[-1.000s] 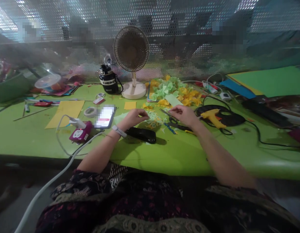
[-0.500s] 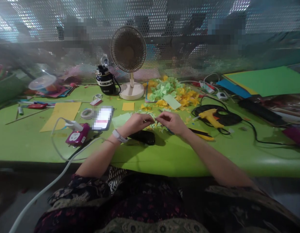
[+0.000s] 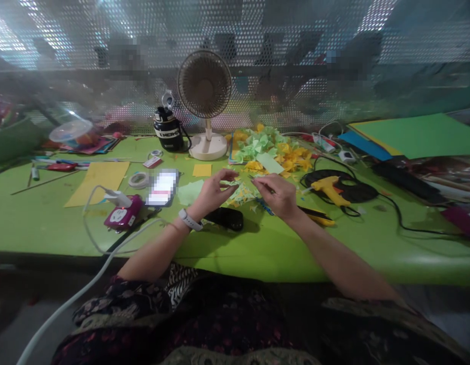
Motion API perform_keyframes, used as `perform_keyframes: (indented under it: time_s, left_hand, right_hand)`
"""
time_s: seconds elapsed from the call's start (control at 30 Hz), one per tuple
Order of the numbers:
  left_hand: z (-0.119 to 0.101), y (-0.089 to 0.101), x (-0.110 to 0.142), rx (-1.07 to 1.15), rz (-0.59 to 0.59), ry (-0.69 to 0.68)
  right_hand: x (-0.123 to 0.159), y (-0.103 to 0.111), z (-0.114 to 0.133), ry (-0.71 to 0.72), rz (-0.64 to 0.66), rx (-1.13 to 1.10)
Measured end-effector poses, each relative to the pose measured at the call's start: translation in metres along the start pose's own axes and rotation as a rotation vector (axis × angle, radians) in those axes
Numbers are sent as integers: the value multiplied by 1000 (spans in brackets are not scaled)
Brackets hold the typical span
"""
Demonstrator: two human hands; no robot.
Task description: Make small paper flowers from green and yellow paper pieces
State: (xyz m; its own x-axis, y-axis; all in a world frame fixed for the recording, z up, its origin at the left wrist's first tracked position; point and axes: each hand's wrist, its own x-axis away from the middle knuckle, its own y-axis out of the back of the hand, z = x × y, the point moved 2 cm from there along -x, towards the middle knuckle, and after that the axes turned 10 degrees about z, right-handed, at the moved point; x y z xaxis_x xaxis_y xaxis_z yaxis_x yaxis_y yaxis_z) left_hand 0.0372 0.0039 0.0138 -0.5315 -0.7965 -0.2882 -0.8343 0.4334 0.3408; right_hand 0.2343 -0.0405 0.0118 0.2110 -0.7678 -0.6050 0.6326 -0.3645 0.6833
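Left hand [image 3: 212, 193] is up off the green table [image 3: 257, 258], with its fingers bent and a gap by the thumb. I can't see it holding anything. A white watch [image 3: 189, 220] sits on that wrist. Right hand [image 3: 276, 195] has its fingers pressed together in a pinch. Something small may be in the pinch, but it is too tiny to tell what.

Between the two hands lies a little heap of cut paper bits [image 3: 242, 194], green and yellow. The hands are close to it, just above it. Past the hands, farther up the table, is a big pile of green and yellow paper shapes [image 3: 267, 149].

Just under the left hand is a black case [image 3: 226, 219]. A pale green paper [image 3: 189, 192] lies beside that hand, and past it is a phone [image 3: 162, 187] with a blurred screen. Farther left are a roll of tape [image 3: 139, 180], a pink power socket [image 3: 118, 216] and a yellow paper sheet [image 3: 96, 183].

Near the right hand is a yellow and black tool [image 3: 316, 215]. Farther right, a yellow glue gun [image 3: 328, 188] rests on a black mat [image 3: 362, 192]. Up ahead stand a small fan [image 3: 204, 83] and a black bottle [image 3: 168, 131].
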Motion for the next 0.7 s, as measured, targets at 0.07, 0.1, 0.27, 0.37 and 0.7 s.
perform_keyframes:
  time_s: [0.07, 0.1, 0.27, 0.37, 0.7]
  left_hand:
    - [-8, 0, 3, -40, -37, 14]
    - [-11, -2, 4, -4, 10, 61]
    - [-8, -15, 8, 412, 204, 321]
    - [-3, -17, 8, 514, 169, 358]
    - [0, -20, 8, 433, 351, 214]
  right_hand:
    - [1, 3, -1, 24, -1, 106]
    - [1, 3, -1, 48, 7, 152]
    - [7, 0, 4, 227, 109, 261]
    - [9, -5, 9, 294, 185, 283]
    - [-2, 3, 10, 40, -8, -137]
